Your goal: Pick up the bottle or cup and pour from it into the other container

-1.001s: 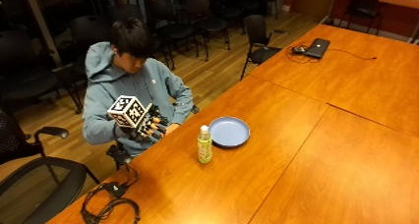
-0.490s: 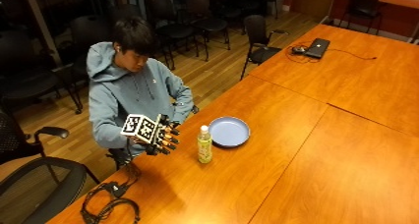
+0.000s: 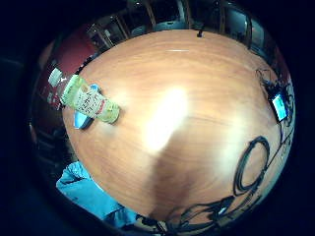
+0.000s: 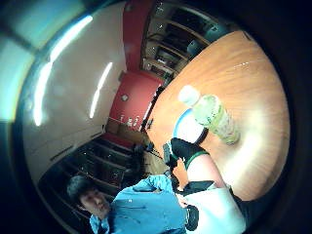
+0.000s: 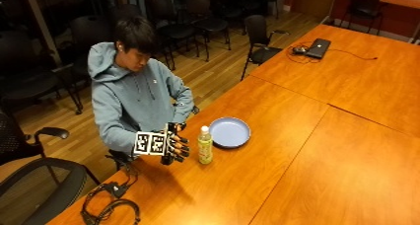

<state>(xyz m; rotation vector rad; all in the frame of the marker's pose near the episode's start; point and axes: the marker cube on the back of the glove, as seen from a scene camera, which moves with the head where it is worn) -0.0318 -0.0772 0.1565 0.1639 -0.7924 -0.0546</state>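
At the lower left of the outside view, a bundle of black cords [image 5: 108, 210] lies on the counter [image 5: 315, 151], closest to us. A bit further in, near the middle left, the gloved right hand [image 5: 174, 147] hangs just beside the bottle [image 5: 205, 145] and is not touching it. The fingers look spread and a little bent, and they hold nothing. The bottle stands straight up on the counter, near the middle of the frame. It has a white cap, a green label and pale drink inside. Just behind it, a little to the right, sits the blue plate [image 5: 229, 132], very close to the bottle. I think the bottle is light, since it is small and made of thin plastic. It may squish a bit if it gets squeezed hard. The label part is the best place to hold it, round the middle, because it is wide and not so slippery there. The cap looks like it is on, so I think it must come off before any pouring. The plate is low and flat, so drink could splash out of it. Far away, at the upper right, a laptop [image 5: 319, 47] sits on the counter.
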